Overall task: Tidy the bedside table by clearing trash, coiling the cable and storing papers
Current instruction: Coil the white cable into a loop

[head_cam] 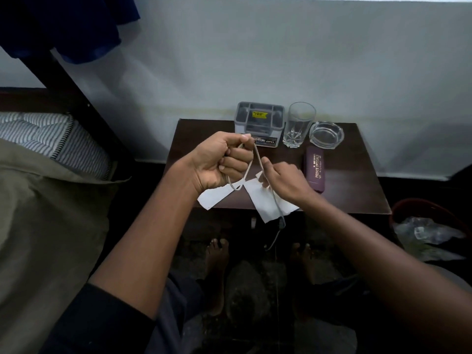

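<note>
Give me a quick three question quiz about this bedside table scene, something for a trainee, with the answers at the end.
1. True or false: both hands are on the cable.
2. What lies flat under the hands? A) papers B) keys C) a phone
3. Fill in: right of the glass sits a clear ____.

Key:
1. True: the left hand grips loops of it and the right hand pinches the strand.
2. A, the papers on the table.
3. Ashtray.
</note>
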Demonstrator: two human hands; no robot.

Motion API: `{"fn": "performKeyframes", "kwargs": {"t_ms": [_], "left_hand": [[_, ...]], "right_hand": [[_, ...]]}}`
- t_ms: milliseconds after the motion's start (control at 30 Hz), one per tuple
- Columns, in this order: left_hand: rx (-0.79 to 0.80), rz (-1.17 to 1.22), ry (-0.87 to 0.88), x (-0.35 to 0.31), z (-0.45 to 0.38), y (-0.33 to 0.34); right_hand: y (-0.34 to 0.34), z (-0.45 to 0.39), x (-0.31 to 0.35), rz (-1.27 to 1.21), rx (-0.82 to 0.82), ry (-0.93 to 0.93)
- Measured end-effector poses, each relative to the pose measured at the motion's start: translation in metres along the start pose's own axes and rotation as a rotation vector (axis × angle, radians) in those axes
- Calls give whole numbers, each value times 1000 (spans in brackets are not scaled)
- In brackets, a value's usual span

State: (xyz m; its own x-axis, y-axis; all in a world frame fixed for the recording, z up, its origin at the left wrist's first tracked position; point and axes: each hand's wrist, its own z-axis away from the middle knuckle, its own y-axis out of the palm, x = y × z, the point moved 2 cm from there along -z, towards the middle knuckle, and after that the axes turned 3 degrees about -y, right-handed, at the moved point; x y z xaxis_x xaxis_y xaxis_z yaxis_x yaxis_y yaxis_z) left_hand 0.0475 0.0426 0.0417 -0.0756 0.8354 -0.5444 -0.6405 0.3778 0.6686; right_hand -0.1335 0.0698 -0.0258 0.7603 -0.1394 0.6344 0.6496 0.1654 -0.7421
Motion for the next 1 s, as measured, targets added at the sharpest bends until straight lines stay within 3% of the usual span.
{"fn": "performKeyframes", "kwargs": {"t_ms": [233, 433, 500, 600, 700, 900, 1000], "left_hand": [[79, 23, -29, -5, -1, 9], [166, 24, -42, -3, 7, 16], [231, 25, -70, -3, 13, 17], [366, 49, -159, 1, 23, 21], [443, 85, -236, 7, 30, 25], [447, 96, -228, 10, 35, 29], [419, 93, -217, 10, 34, 27]], "right_hand": [[7, -9, 5, 100, 83, -11], [7, -21, -2, -87, 148, 21], [4, -20, -5, -101, 119, -57], [6, -17, -13, 152, 59, -210], [18, -18, -17, 433, 100, -257], [34, -33, -19, 525, 55, -268], [34, -44, -15, 447, 16, -216]]}}
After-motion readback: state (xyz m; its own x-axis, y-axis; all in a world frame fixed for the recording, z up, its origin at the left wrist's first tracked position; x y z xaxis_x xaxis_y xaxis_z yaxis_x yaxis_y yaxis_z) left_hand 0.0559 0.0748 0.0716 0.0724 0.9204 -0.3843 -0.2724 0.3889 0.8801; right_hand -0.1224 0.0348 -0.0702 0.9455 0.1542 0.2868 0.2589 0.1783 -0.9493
